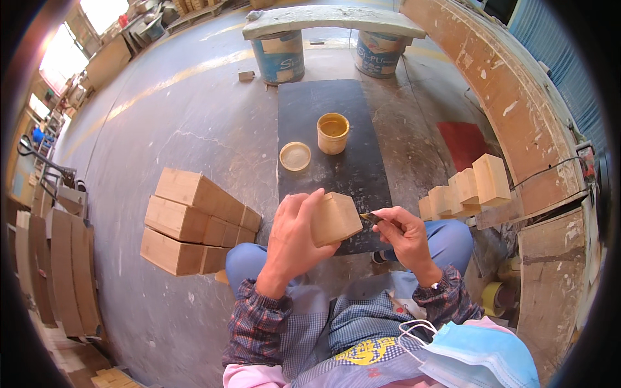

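So the blue mask [482, 355] was the closest thing to me, low and to the right, just off my checked apron [362, 326]. Past that came my plaid cuffs [259, 317] and both hands, up over my knees [449, 242]. My left hand [291, 229] had the wooden block [335, 220], held up off the floor and tilted, fingers bent round its left side; some were behind the wood, so I can't tell how those sat. My right hand [404, 239] had a small tool [370, 218] pinched between thumb and fingers, tip right at the block's right edge. Too tiny to say if it was a brush or a blade, tbh. More blocks were about: a pile [187, 216] in three rows off to my left, and a row [490, 181] to my right. Under and beyond my hands lay a black board [317, 103], with a round lid [295, 156] on it and, just beside that to the right, an open tub [332, 139] of yellowish-brown stuff. Further right was a red mat [464, 143], and past the board's far end a pale slab [336, 22] sat across two buckets [278, 58].
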`<action>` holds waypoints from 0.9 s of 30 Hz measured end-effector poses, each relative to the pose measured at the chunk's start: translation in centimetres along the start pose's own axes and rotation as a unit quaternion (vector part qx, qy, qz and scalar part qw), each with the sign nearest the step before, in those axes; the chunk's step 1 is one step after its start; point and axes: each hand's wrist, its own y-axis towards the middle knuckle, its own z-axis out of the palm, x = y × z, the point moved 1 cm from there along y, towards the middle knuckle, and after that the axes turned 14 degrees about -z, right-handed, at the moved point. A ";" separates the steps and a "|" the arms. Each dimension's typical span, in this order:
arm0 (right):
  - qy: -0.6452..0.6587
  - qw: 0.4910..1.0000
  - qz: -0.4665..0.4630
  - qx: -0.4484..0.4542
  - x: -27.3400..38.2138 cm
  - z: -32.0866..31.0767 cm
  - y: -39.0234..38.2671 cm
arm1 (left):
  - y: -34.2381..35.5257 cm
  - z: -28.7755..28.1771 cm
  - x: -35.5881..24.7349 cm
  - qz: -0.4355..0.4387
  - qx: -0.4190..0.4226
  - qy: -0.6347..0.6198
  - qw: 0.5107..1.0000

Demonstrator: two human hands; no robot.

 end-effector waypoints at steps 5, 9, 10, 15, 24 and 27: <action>-0.116 0.981 -0.140 0.061 0.7 0.5 2.2 | -0.4 -0.1 -0.4 -0.001 0.005 0.023 1.000; -0.150 0.972 -0.147 0.101 1.2 0.8 3.1 | -0.7 0.1 -0.3 0.014 0.000 0.030 0.999; -0.147 0.972 -0.150 0.104 1.3 0.9 3.2 | -0.8 0.1 -0.3 0.013 -0.002 0.030 0.999; 0.000 0.995 -0.045 0.084 0.8 2.4 3.1 | -0.8 0.0 -0.1 -0.008 0.011 0.000 1.000; 0.069 0.988 -0.055 0.123 0.3 2.8 2.4 | -0.6 -0.4 -0.2 -0.016 0.023 -0.026 0.999; 0.224 0.967 -0.001 0.121 0.3 2.4 2.0 | -0.6 -0.6 -0.2 -0.026 0.023 -0.031 0.999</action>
